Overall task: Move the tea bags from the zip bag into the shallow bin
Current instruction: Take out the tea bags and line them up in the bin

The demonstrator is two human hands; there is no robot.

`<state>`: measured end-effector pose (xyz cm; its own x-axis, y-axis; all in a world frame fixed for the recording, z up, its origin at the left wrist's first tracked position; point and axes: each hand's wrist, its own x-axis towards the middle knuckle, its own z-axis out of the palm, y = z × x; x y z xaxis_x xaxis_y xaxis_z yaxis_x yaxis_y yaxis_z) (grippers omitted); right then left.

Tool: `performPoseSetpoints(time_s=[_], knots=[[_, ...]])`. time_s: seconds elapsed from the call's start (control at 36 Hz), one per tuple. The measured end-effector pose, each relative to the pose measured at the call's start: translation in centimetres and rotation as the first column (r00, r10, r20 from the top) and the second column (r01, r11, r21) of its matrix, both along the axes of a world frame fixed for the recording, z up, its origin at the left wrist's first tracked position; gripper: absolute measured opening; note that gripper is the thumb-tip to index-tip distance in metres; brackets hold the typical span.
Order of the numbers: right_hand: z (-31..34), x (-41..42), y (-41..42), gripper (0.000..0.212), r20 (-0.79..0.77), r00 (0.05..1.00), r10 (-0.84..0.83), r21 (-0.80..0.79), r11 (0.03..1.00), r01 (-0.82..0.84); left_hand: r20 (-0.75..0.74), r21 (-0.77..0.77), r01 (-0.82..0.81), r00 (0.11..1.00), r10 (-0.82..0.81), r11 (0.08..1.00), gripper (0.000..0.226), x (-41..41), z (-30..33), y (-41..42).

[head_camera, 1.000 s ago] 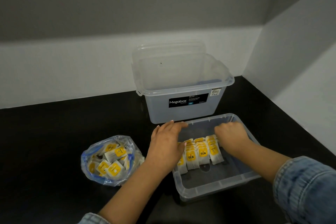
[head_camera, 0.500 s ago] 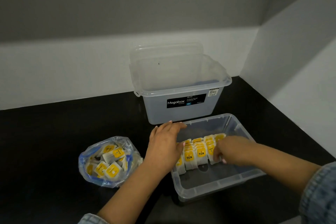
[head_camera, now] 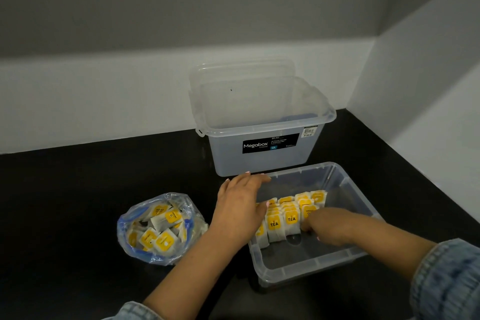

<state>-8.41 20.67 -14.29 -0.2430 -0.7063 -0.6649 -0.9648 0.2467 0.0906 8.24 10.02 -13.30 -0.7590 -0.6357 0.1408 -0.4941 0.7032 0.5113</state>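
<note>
A clear shallow bin [head_camera: 306, 271] sits on the black counter at the front right. Inside it, white tea bags with yellow labels [head_camera: 288, 215] stand in rows. My left hand [head_camera: 240, 206] lies flat with straight fingers over the bin's left rim and against the left end of the rows. My right hand [head_camera: 328, 226] is inside the bin at the front right of the rows, fingers curled down against the tea bags; its fingertips are hidden. The open zip bag [head_camera: 132, 218] with a blue seal lies to the left, holding several tea bags [head_camera: 163, 228].
A tall clear Megabox storage box [head_camera: 265, 148] stands just behind the shallow bin, its lid [head_camera: 241, 73] leaning against the wall. Walls close off the counter at the back and right. Denim sleeves [head_camera: 446, 280] cover both forearms.
My right hand moved from the back of the tea bag rows toward the front right of them. My left hand stayed at the bin's left side.
</note>
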Motion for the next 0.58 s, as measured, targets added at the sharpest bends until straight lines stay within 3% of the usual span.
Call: performPoseSetpoints(time_s=[0.19, 0.36, 0.47, 0.58], knots=[[1.9, -0.2, 0.0, 0.032, 0.006, 1.000, -0.025, -0.007, 1.000, 0.025, -0.055, 0.001, -0.013, 0.998, 0.013, 1.000, 0.042, 0.9, 0.3, -0.6], [5.5, 1.3, -2.3, 0.027, 0.066, 0.997, -0.050, -0.217, 0.974, 0.063, -0.159, -0.044, -0.110, 0.982, 0.102, 0.993, 0.036, 4.7, 1.1, -3.5], [7.5, 4.0, -4.5, 0.020, 0.216, 0.976, -0.037, -0.343, 0.933, 0.112, -0.130, -0.052, -0.217, 0.969, 0.209, 0.975, 0.033, 8.5, 2.3, -5.8], [8.1, 7.7, -6.9, 0.018, 0.263, 0.964, 0.024, -0.457, 0.884, 0.103, -0.027, 0.019, -0.349, 0.937, 0.349, 0.937, 0.031, 12.3, 2.9, -7.2]])
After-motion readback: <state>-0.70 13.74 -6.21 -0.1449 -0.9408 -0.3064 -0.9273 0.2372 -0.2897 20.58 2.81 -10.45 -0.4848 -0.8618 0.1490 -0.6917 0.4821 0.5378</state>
